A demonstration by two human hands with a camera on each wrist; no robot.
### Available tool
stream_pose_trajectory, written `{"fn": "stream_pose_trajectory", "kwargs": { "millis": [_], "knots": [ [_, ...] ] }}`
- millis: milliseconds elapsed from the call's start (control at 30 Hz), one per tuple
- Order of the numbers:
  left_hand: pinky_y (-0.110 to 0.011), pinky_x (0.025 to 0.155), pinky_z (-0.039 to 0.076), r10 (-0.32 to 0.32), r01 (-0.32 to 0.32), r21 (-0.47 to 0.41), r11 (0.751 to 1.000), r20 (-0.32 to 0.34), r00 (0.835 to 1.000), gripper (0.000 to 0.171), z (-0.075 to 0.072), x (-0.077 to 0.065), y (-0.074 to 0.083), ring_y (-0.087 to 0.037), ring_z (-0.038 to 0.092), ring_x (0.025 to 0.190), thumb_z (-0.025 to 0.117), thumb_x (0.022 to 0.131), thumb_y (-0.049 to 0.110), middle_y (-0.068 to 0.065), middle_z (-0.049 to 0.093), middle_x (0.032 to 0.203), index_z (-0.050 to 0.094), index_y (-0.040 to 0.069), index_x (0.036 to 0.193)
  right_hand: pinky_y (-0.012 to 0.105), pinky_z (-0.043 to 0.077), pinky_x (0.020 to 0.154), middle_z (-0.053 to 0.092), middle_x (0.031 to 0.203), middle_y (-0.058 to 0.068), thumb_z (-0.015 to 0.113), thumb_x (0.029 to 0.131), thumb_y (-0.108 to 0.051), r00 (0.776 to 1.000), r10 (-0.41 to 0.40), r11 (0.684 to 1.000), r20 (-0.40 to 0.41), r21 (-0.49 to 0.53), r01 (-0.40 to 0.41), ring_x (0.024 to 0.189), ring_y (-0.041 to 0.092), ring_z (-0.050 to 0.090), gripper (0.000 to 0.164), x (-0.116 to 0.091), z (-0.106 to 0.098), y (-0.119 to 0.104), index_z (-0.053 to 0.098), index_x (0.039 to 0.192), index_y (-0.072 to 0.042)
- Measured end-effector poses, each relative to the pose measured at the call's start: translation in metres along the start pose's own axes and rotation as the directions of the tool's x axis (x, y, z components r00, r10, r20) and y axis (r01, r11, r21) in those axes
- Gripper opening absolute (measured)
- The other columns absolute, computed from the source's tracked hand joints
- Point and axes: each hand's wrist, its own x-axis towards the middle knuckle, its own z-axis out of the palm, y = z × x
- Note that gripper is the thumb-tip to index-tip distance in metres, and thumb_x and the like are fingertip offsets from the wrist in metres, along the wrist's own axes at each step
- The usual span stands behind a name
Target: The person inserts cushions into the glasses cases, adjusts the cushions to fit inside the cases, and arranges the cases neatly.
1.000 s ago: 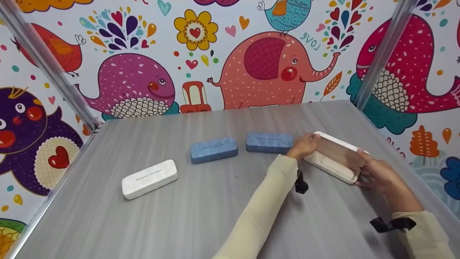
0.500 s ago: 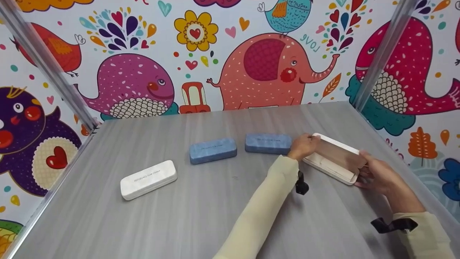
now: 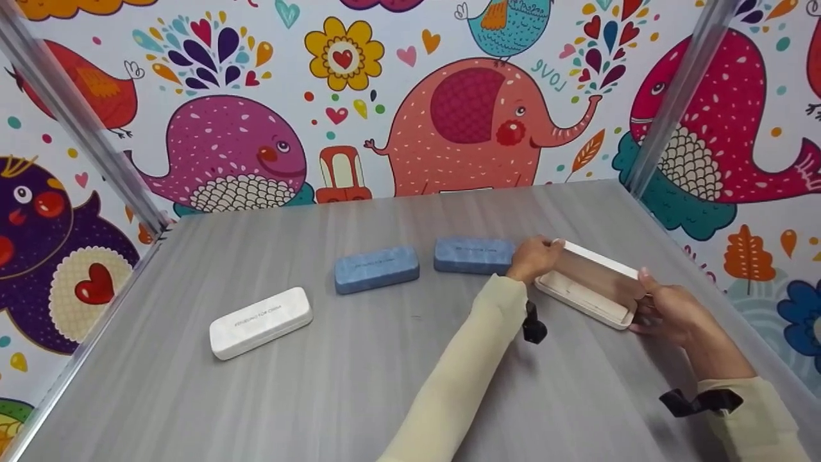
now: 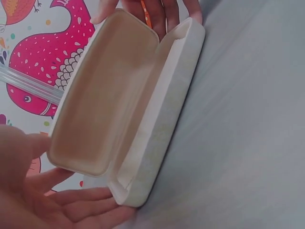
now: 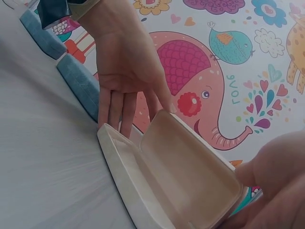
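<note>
A white glasses case (image 3: pixel 600 274) stands with its lid raised at the right of the table, its pale beige inside bare of contents. At its left end my left hand (image 3: pixel 536 258) has the thumb on the lid's edge and fingers by the base. My right hand (image 3: pixel 681 316) grips the other end, thumb on the lid's rim and fingers low at the side. In the left wrist view the lid (image 4: pixel 97 100) leans back from the base (image 4: pixel 164 109). A blue glasses case (image 3: pixel 474 255) lies just left of my left hand.
Another blue glasses case (image 3: pixel 376 269) lies farther left, and a closed white one (image 3: pixel 262 323) with dark lettering sits at the left. Printed cartoon panels (image 3: pixel 468 128) wall in the grey table (image 3: pixel 359 372), with metal posts (image 3: pixel 680 96) at the corners.
The head view has shifted slightly, so everything sits a little farther left. Both hands keep their hold on the white glasses case, whose lid stays raised.
</note>
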Motion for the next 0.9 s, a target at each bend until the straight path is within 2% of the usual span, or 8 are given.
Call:
{"fn": "stream_pose_trajectory", "kwargs": {
  "millis": [100,133,200,333,467,567,767,900],
  "knots": [
    [-0.027,0.086,0.053,0.017,-0.016,-0.048,0.999,0.013,1.000,0.030,-0.001,0.001,-0.002,-0.020,0.067,0.102,0.058,0.100,0.028,-0.009,0.073,0.113,0.073,0.004,0.113,0.033,0.058,0.091,0.034,0.121,0.013,0.037,0.099,-0.062,1.000,-0.025,1.000,0.018,-0.012,0.025,0.116,0.026,0.038,0.096,-0.001,0.000,0.001,0.006,0.152,0.012],
    [-0.027,0.085,0.053,0.020,-0.018,-0.063,0.998,0.023,1.000,0.030,-0.001,0.002,-0.003,-0.020,0.067,0.101,0.058,0.100,0.027,-0.010,0.073,0.112,0.073,0.003,0.111,0.032,0.058,0.090,0.035,0.116,0.010,0.038,0.099,-0.062,0.999,-0.029,0.999,0.021,-0.015,0.029,0.112,0.024,0.040,0.093,-0.001,0.000,0.002,0.011,0.151,0.012],
    [-0.028,0.085,0.053,0.018,-0.014,-0.086,0.996,0.048,0.999,0.030,-0.002,0.002,-0.004,-0.020,0.066,0.100,0.059,0.100,0.027,-0.011,0.073,0.112,0.072,0.002,0.111,0.032,0.058,0.090,0.035,0.114,0.010,0.037,0.101,-0.058,0.999,-0.039,0.999,0.028,-0.022,0.039,0.110,0.022,0.041,0.092,-0.001,-0.001,0.002,0.007,0.152,0.012],
    [-0.029,0.089,0.052,0.017,-0.011,-0.061,0.998,0.094,0.995,0.031,-0.005,0.003,-0.005,-0.020,0.064,0.104,0.057,0.102,0.028,-0.011,0.071,0.116,0.069,0.003,0.115,0.031,0.057,0.091,0.033,0.129,0.019,0.034,0.103,-0.055,0.998,-0.056,0.997,0.039,-0.049,0.058,0.119,0.028,0.038,0.091,-0.001,-0.001,0.004,0.001,0.154,0.013],
    [-0.029,0.090,0.052,0.026,-0.024,-0.020,1.000,0.112,0.993,0.031,-0.007,0.003,-0.007,-0.019,0.064,0.105,0.055,0.103,0.029,-0.010,0.071,0.117,0.068,0.004,0.115,0.031,0.056,0.095,0.008,0.157,0.031,0.031,0.104,-0.055,0.996,-0.071,0.995,0.053,-0.067,0.074,0.137,0.039,0.024,0.092,0.000,0.001,0.006,-0.010,0.153,0.011],
    [-0.028,0.087,0.050,0.030,-0.029,-0.010,1.000,0.122,0.992,0.029,-0.007,0.003,-0.008,-0.018,0.063,0.102,0.055,0.103,0.030,-0.009,0.071,0.114,0.067,0.005,0.113,0.031,0.056,0.097,-0.001,0.162,0.031,0.030,0.104,-0.055,0.994,-0.088,0.992,0.059,-0.081,0.093,0.142,0.042,0.018,0.091,0.001,0.003,0.008,-0.011,0.153,0.011],
    [-0.026,0.086,0.049,0.040,-0.041,0.008,0.999,0.131,0.991,0.027,-0.006,0.003,-0.012,-0.016,0.062,0.100,0.055,0.103,0.030,-0.008,0.070,0.112,0.065,0.006,0.112,0.032,0.054,0.099,0.002,0.162,0.034,0.026,0.106,-0.053,0.992,-0.115,0.979,0.052,-0.160,0.122,0.144,0.044,0.019,0.086,0.001,0.005,0.014,-0.005,0.154,0.011],
    [-0.024,0.083,0.048,0.056,-0.057,0.005,0.998,0.126,0.990,0.025,-0.006,0.003,-0.014,-0.014,0.059,0.092,0.056,0.102,0.028,-0.008,0.070,0.104,0.065,0.005,0.108,0.043,0.046,0.111,0.006,0.162,0.034,0.026,0.106,-0.054,0.992,-0.125,0.961,0.026,-0.246,0.128,0.142,0.045,0.023,0.084,0.000,0.005,0.017,0.000,0.156,0.009]
  ]
}}
